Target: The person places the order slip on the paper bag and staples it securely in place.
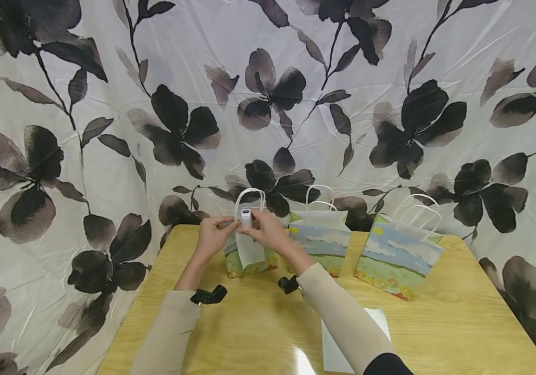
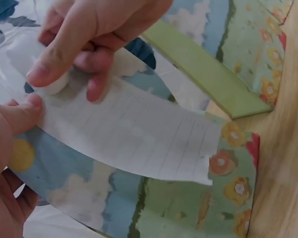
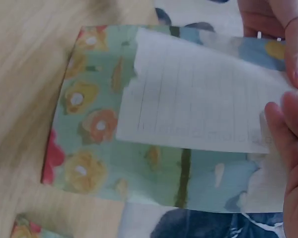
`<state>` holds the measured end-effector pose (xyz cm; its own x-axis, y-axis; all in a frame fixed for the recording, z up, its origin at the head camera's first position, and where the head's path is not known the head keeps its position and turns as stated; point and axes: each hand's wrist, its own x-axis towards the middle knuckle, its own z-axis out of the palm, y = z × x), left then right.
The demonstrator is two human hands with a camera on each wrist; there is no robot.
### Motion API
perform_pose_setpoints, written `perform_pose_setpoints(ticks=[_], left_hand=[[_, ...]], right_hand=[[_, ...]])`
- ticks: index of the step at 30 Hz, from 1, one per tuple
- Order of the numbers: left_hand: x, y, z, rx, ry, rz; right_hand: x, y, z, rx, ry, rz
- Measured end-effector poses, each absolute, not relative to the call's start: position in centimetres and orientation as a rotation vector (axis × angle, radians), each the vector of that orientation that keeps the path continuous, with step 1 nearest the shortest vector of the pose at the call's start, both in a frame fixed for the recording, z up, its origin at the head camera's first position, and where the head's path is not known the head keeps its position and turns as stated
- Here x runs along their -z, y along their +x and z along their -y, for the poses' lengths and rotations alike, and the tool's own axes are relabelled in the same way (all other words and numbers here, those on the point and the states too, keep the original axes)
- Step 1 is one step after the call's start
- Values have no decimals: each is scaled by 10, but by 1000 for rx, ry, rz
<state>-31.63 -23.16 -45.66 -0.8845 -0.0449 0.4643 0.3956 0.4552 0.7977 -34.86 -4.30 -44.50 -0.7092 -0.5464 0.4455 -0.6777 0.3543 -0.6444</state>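
A paper gift bag (image 1: 234, 264) with a printed flower meadow and white handles stands at the table's back left. A lined paper slip (image 2: 139, 131) with one torn end lies against its front. My left hand (image 1: 212, 238) pinches the bag's top edge and the slip, thumb in front. A small white device (image 1: 246, 217) with a dark slot, perhaps a mini stapler, sits at the slip's top. My right hand (image 1: 272, 233) grips it between thumb and fingers; in the left wrist view its thumb presses on the device (image 2: 57, 85), which is mostly covered.
Two matching gift bags stand to the right, one in the middle (image 1: 316, 242) and one further right (image 1: 396, 255). White paper (image 1: 335, 346) lies near the front, partly under my right forearm. A floral curtain (image 1: 268, 135) hangs behind the wooden table (image 1: 474, 312).
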Motion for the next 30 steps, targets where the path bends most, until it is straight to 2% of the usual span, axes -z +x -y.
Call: perform_pose_setpoints(ticks=[4, 17, 25, 30], left_hand=[[459, -316, 229, 1417, -281, 2288], [457, -313, 224, 1408, -226, 2268], [457, -310, 222, 1424, -247, 2280], [456, -308, 221, 1439, -256, 2259]], right_hand=[[447, -345, 40, -1368, 1207, 2465], [441, -337, 35, -1863, 1228, 2471], [452, -333, 37, -1896, 1169, 2370], [455, -332, 43, -1754, 1147, 2312]])
